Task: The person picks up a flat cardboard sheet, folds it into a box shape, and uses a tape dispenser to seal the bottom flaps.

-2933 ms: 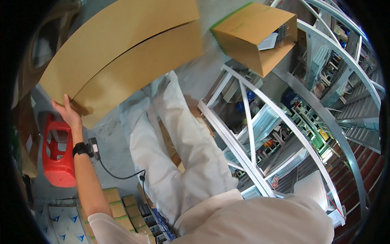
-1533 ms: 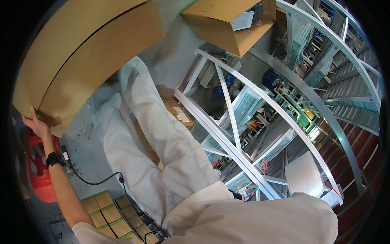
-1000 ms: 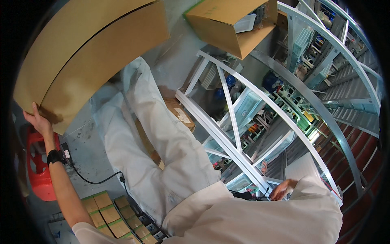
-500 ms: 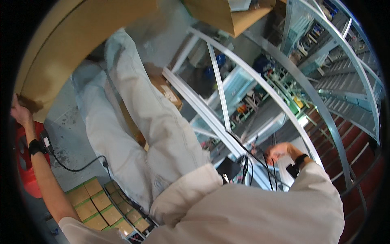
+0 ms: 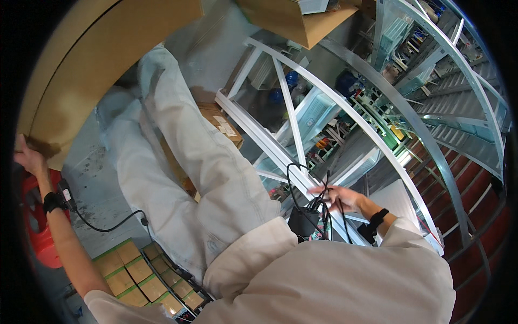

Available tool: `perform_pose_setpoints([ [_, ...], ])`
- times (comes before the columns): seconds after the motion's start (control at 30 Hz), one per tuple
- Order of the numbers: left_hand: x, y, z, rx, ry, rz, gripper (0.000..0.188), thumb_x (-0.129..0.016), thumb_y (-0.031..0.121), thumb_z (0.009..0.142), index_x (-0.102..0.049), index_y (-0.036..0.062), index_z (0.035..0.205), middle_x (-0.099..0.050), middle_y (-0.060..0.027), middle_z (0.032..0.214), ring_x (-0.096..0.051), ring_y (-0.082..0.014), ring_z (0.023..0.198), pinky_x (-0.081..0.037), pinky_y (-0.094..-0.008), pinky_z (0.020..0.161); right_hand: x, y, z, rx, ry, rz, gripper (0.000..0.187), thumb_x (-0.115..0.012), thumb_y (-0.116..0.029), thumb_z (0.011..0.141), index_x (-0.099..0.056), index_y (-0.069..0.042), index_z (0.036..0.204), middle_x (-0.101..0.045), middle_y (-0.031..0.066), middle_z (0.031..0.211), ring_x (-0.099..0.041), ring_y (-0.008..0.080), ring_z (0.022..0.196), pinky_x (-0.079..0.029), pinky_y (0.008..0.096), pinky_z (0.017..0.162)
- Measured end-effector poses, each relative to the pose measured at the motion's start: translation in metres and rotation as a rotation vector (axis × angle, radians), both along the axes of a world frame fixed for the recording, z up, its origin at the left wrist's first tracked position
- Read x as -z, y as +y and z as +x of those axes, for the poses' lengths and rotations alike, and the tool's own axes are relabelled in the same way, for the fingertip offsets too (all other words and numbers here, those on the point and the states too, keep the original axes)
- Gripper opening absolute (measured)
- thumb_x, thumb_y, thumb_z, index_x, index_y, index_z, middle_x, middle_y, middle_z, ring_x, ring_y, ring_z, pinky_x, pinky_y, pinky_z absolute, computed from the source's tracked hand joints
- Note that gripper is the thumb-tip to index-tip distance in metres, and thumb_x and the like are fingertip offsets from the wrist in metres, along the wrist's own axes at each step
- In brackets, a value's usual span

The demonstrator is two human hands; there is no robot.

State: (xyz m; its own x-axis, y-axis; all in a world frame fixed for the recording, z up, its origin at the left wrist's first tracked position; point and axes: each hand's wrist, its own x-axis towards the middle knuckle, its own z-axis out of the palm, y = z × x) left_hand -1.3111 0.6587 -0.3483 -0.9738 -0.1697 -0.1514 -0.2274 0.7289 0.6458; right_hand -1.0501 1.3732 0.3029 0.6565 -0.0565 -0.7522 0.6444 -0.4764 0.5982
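Note:
My left hand grips the lower left edge of a large cardboard box; its fingers are partly hidden at the edge. A black strap with a small dark module and a cable circles that wrist. My right hand is among looped black cables to the right of my waist, its fingers closed around part of them and slightly blurred. The cables hang in front of a white metal frame, above a black box-shaped item. A black strap also circles my right wrist.
A red plastic object stands below my left hand. Several small cartons with green edges lie lower left. Another open cardboard box is at the top. Metal rails and shelves with bins curve along the right. A smaller carton lies beside my leg.
My right hand has moved left with the cable, back to the bundle, and the stretched cable now forms loops. My left hand stays at the box's edge, slightly lower in view.

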Motion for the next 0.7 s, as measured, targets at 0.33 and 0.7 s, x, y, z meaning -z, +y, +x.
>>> perform_pose_setpoints([
  [0.33, -0.059, 0.054, -0.013, -0.18, -0.135, 0.179, 0.078, -0.067, 0.05, 0.099, -0.043, -0.0053, 0.149, -0.054, -0.0186, 0.147, -0.053, -0.0316, 0.131, -0.038, -0.0383, 0.112, -0.044, 0.014, 0.03, 0.164, -0.191, -0.03, 0.055, -0.054, 0.009, 0.074, -0.052, -0.004, 0.128, -0.063, 0.0211, 0.125, -0.061, 0.0471, 0.126, -0.058, 0.0589, 0.093],
  [0.7, -0.162, 0.052, -0.065, -0.023, -0.45, -0.396, 0.092, -0.065, 0.064, 0.091, -0.035, 0.0074, 0.158, -0.05, -0.0256, 0.151, -0.048, -0.0411, 0.138, -0.038, -0.0478, 0.113, -0.056, -0.002, 0.037, 0.293, 0.294, -0.144, 0.08, -0.052, -0.001, 0.081, -0.027, -0.004, 0.157, -0.044, 0.0225, 0.152, -0.052, 0.0467, 0.135, -0.047, 0.0754, 0.1],
])
